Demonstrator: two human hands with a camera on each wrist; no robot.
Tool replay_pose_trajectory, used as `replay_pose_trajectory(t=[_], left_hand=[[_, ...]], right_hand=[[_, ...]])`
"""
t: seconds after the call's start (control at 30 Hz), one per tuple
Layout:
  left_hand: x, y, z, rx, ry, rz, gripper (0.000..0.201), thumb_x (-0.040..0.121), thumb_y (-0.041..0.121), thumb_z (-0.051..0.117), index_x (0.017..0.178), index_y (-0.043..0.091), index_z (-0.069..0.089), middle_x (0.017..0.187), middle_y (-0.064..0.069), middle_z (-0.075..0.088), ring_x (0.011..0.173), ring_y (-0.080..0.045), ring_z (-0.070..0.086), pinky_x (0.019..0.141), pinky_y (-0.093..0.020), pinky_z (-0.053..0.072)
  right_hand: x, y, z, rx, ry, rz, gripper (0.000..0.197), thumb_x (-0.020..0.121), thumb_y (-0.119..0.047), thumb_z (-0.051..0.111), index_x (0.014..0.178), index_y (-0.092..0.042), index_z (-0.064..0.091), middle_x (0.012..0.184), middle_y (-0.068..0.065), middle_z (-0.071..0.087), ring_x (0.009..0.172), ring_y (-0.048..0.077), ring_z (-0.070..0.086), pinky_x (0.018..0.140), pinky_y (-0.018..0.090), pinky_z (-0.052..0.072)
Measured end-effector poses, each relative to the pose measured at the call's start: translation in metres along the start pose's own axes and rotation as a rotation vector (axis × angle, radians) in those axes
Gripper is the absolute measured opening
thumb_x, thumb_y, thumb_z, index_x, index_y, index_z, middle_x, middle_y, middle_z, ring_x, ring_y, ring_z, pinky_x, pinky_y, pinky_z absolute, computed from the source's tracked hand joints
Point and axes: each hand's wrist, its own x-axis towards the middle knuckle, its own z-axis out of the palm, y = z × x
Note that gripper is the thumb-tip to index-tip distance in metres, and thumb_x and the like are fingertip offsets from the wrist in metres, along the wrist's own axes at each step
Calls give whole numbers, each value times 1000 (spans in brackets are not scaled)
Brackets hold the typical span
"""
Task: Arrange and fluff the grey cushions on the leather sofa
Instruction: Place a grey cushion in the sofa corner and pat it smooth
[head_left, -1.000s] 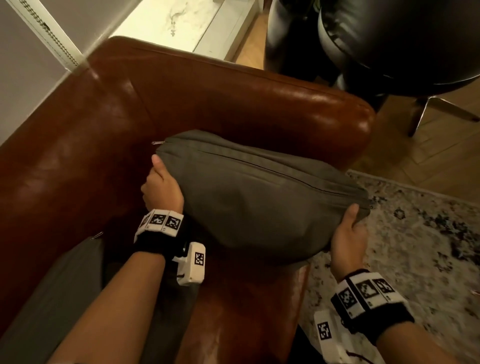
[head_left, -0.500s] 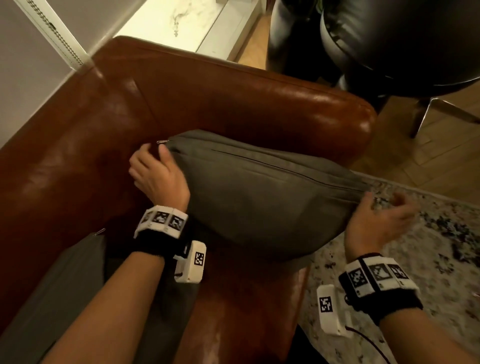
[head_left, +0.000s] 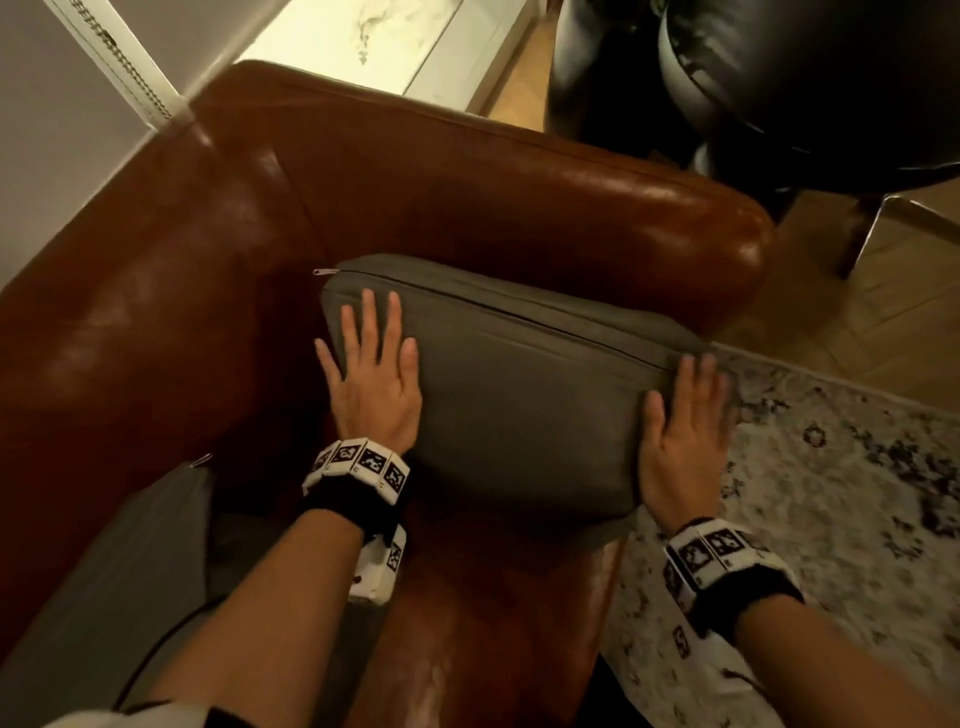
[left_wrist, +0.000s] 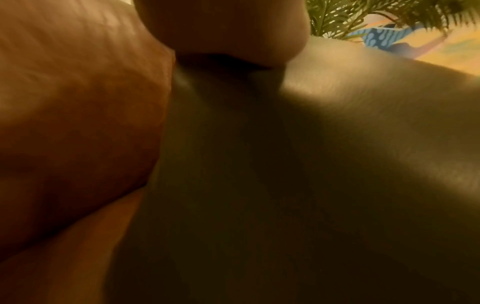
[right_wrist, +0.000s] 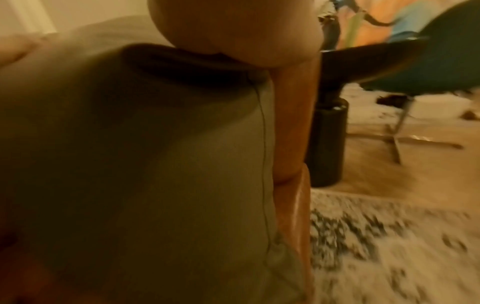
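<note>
Cushion (head_left: 519, 405), grey, centre frame, stands zip-edge up in the corner of the sofa (head_left: 467, 182). Left hand (head_left: 374, 384) and right hand (head_left: 680, 431) lie flat against its two ends, fingers straight, gripping nothing. Fluffing likely goes best with even, inward pats from both sides, keeping it upright. Count: two cushions, the second (head_left: 130, 561) lower left; one sofa; two hands.
</note>
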Motion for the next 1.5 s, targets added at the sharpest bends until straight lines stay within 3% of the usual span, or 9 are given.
replay_pose_trajectory(t=[0.2, 0.33, 0.53, 0.7, 0.97, 1.17, 1.27, 1.37, 1.5], left_hand=[[17, 18, -14, -493, 245, -630, 51, 102, 37, 32, 132, -3, 45, 135, -26, 45, 126, -40, 42, 100, -36, 28], [23, 11, -25, -508, 201, -599, 53, 104, 37, 25, 116, -3, 57, 123, -27, 58, 116, -42, 49, 90, -39, 34], [16, -9, -13, -457, -53, -626, 51, 104, 31, 26, 121, -7, 55, 129, -31, 52, 122, -45, 45, 96, -40, 34], [64, -1, -46, -619, -16, -696, 61, 99, 53, 26, 136, 9, 46, 143, -14, 46, 131, -31, 41, 107, -38, 29], [81, -3, -44, -403, -43, -541, 45, 97, 39, 48, 117, -1, 53, 126, -25, 55, 117, -39, 51, 92, -39, 40], [83, 13, -65, -314, 152, -506, 53, 96, 49, 40, 125, 5, 45, 134, -17, 47, 126, -33, 41, 98, -41, 35], [77, 36, -65, -114, 252, -145, 49, 99, 42, 31, 135, 11, 43, 141, -14, 43, 131, -31, 37, 103, -46, 32], [58, 83, -45, -29, -53, 380, 43, 102, 34, 27, 141, 21, 42, 152, -4, 36, 144, -25, 24, 115, -50, 17], [45, 80, -21, 212, -359, 371, 48, 101, 45, 17, 149, 37, 22, 160, 9, 14, 148, -19, -1, 114, -53, -7]], right_hand=[[-7, -4, -18, 589, 117, 639, 66, 99, -54, 37, 146, -8, 29, 150, 16, 36, 135, 32, 39, 106, 39, 37], [2, -15, -24, 628, 253, 603, 48, 106, -37, 27, 131, 0, 47, 130, 16, 54, 125, 31, 49, 89, 23, 32], [-19, -12, -8, 584, 124, 734, 54, 105, -41, 24, 134, 0, 44, 135, 21, 52, 125, 37, 49, 99, 41, 39], [13, -9, -36, 752, 223, 720, 53, 94, -65, 33, 107, -18, 53, 98, 1, 61, 98, 27, 61, 89, 44, 51], [17, 0, -44, 573, 184, 602, 45, 102, -40, 40, 109, 1, 56, 95, 12, 56, 91, 28, 54, 76, 36, 39], [25, -18, -63, 471, 326, 476, 49, 100, -47, 39, 127, -7, 46, 120, 12, 54, 112, 27, 51, 95, 40, 40], [30, -55, -61, 153, 312, 137, 41, 100, -38, 38, 133, -15, 49, 138, 7, 50, 132, 24, 43, 110, 46, 31], [22, -119, -23, 36, 49, -247, 44, 101, -27, 30, 139, -15, 49, 150, 4, 44, 145, 22, 29, 116, 46, 18], [22, -128, 7, -170, -312, -290, 51, 105, -38, 21, 154, -24, 21, 163, -4, 14, 150, 13, 6, 119, 44, -1]])
